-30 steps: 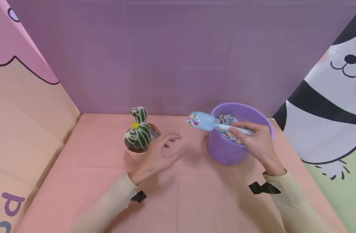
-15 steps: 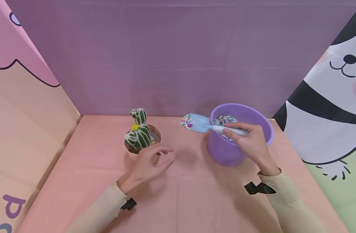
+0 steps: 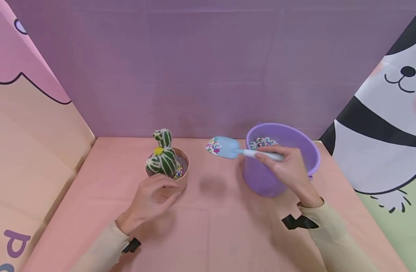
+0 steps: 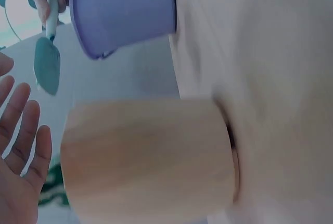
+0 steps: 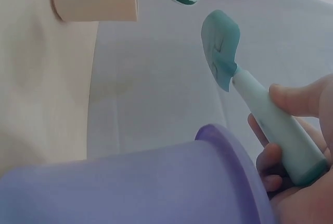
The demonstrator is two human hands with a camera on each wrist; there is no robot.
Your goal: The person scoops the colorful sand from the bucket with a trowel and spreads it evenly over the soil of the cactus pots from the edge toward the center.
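Observation:
My right hand (image 3: 289,168) grips the white handle of a light blue trowel (image 3: 228,147). A small heap of colourful pebbles (image 3: 214,146) lies at the blade's tip. The blade is held in the air between a purple bucket (image 3: 265,181) and a potted cactus (image 3: 164,162). More pebbles (image 3: 263,142) show inside the bucket, partly hidden by the hand and handle. My left hand (image 3: 148,198) holds nothing, its fingers loosely bent, just in front of the peach flower pot (image 4: 151,161). Inside the pot, beside the cactus, are grey filling and a few coloured pebbles (image 3: 178,172).
A pink cloth (image 3: 208,234) covers the table. Behind it rises a purple backdrop (image 3: 208,68). A panel with a printed panda (image 3: 388,151) stands on the right, and a peach and pink panel (image 3: 34,151) on the left.
The right hand has carried the loaded trowel leftward, away from the bucket toward the cactus pot. My left hand has drawn back left and nearer to me, uncovering more of the pot.

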